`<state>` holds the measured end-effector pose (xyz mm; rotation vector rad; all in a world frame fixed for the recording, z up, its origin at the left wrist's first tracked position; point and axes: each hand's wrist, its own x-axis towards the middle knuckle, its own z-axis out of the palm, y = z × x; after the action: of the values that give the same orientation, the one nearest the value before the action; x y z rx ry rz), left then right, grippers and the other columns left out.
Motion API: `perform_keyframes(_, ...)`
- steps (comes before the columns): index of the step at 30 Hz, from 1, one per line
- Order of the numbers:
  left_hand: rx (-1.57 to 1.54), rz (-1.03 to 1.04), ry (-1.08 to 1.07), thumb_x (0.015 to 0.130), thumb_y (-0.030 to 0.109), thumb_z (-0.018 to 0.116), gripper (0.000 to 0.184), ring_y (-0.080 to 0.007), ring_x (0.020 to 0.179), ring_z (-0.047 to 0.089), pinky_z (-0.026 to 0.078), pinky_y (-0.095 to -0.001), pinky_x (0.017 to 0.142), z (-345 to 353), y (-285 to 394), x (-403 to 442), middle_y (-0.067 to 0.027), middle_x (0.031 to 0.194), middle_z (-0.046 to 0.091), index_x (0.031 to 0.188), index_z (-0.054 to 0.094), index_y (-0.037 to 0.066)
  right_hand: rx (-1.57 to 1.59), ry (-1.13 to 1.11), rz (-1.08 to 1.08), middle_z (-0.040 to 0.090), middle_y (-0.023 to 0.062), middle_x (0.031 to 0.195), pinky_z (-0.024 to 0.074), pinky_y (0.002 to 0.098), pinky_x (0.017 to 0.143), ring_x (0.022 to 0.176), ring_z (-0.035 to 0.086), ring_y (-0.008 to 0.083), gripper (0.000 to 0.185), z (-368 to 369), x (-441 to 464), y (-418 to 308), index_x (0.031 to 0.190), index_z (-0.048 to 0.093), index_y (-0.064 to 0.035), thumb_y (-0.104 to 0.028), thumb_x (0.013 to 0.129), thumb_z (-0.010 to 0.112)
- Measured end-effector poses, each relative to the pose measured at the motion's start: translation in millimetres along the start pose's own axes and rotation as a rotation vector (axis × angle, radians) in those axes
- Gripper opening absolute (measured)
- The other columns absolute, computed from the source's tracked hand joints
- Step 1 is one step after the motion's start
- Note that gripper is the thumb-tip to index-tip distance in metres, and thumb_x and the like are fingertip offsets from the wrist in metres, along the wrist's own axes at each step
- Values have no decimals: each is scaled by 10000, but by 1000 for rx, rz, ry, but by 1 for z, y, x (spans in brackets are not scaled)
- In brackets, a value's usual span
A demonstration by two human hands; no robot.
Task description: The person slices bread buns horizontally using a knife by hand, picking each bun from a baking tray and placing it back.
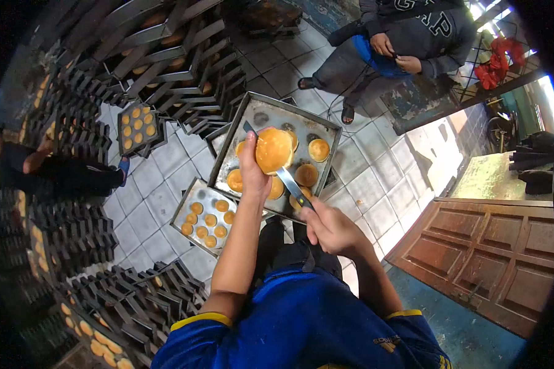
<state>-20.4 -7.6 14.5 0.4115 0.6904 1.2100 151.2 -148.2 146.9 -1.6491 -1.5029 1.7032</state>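
Note:
My left hand (252,175) holds a round golden bun (273,149) above a metal baking tray (268,106). My right hand (333,230) is wrapped round the dark handle of a knife (289,183), whose blade reaches up to the bun and passes behind or into it; the tip shows at the bun's upper left. More buns lie on the tray, such as one (319,150) at the right and one (235,180) at the lower left, among dark round marks on the metal.
A lower tray of small buns (178,216) stands at left, another (136,146) farther back. Stacked racks of trays (172,61) fill the left side. One person (406,46) sits at the upper right, another (49,163) is at far left. A wooden door panel (483,230) is at right.

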Motion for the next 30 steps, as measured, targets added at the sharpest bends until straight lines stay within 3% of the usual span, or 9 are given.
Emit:
perform_keyframes(6,-65,-45,110,1086,532,578,480,-219,1035,744,605,-399,910,33,-8,-13,-87,1159,757,1245,683,91,52,-11,89,627,59,698,468,316,448,465,556,141,354,1,23,-15,1268,527,-13,-326,1175,391)
perform_keyframes(12,-91,-42,164,1110,486,565,448,-209,1028,745,603,-382,894,20,-6,0,-85,1143,759,1233,677,71,-31,-49,72,611,57,682,473,322,447,477,573,160,323,-5,26,-15,1178,487,-33,-342,1174,394)
perform_keyframes(14,-138,-46,194,1125,481,542,469,-214,1039,754,614,-371,873,23,4,-2,-101,1152,757,1247,666,46,-10,-64,144,644,124,664,536,430,538,528,659,275,349,-3,13,-18,1072,500,8,-320,1168,430)
perform_keyframes(17,-101,-3,238,1131,495,519,484,-216,1035,754,614,-376,877,34,-3,-6,-99,1160,754,1248,664,48,-1,-44,76,640,124,670,544,435,565,553,667,286,362,-3,32,-5,1108,505,8,-335,1173,411)
perform_keyframes(20,-26,-34,300,1134,514,501,511,-209,1048,744,603,-378,888,40,-11,-7,-96,1178,744,1267,653,45,-120,3,-52,611,64,707,493,347,485,501,591,180,330,-6,68,11,1096,458,-57,-374,1172,409)
perform_keyframes(25,-20,39,375,1127,542,508,559,-213,1090,722,580,-382,938,5,-22,38,-99,1223,721,1326,626,34,-34,-115,76,614,62,709,493,346,498,516,596,182,328,-26,56,29,1064,465,-58,-364,1172,419)
perform_keyframes(27,23,80,523,1124,535,522,568,-228,1108,717,573,-391,974,4,-29,53,-107,1271,703,1351,617,23,25,-181,196,596,117,689,515,489,633,655,676,314,364,-40,45,55,1104,525,-16,-360,1164,422)
perform_keyframes(28,-29,98,541,1118,528,543,579,-230,1129,709,570,-400,991,-7,-38,67,-113,1297,687,1374,607,13,17,-187,199,596,117,689,515,489,633,655,676,314,364,-49,39,75,1104,525,-16,-360,1164,422)
perform_keyframes(30,-17,141,589,1118,524,547,570,-229,1127,709,576,-402,985,-45,-62,101,-113,1281,690,1363,610,13,-51,-72,-37,605,79,689,492,367,491,505,593,223,280,-65,26,133,1050,527,-60,-317,1144,468)
